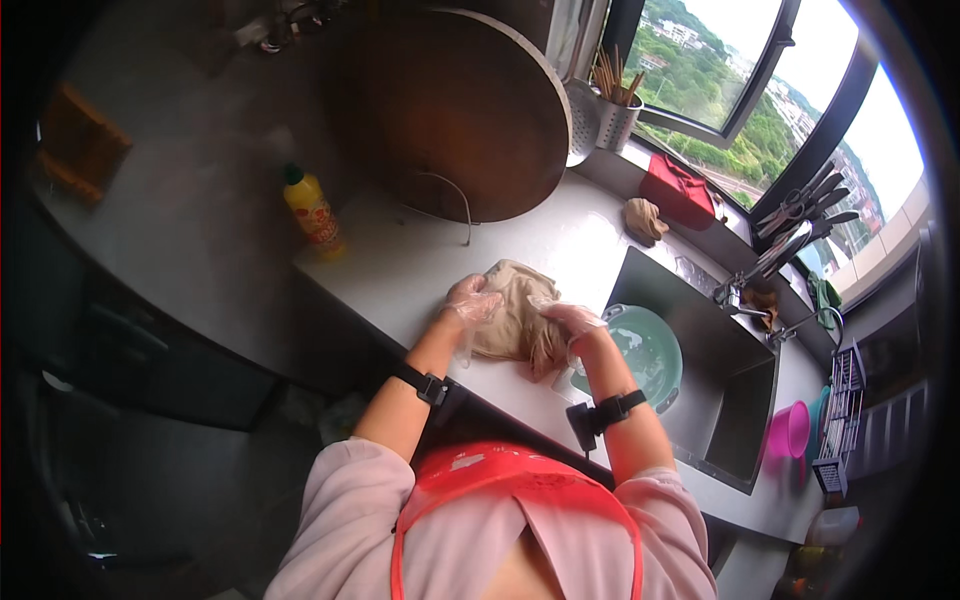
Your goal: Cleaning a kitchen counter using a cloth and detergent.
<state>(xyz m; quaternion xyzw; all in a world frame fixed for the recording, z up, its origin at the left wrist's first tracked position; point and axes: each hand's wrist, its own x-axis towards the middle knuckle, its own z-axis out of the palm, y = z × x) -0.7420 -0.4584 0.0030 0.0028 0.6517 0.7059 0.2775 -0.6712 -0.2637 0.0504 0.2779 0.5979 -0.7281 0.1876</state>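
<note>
A crumpled beige cloth (517,319) lies on the pale countertop (397,262) in front of me. My left hand (472,300), in a clear plastic glove, rests on the cloth's left side, thumb over it. On its right side is my right hand (566,315), gloved the same way, with fingers on a fold. How firmly either hand grips cannot be made out. Just right of the right hand, a green plastic basin (645,352) holding water stands in the steel sink (731,375).
A large round wok lid or pan (465,120) stands beyond the cloth. A yellow bottle (313,214) is at left. A second beige cloth (643,220) sits behind the sink, near a faucet (731,295) and knives (806,210). A pink cup (789,429) is at right.
</note>
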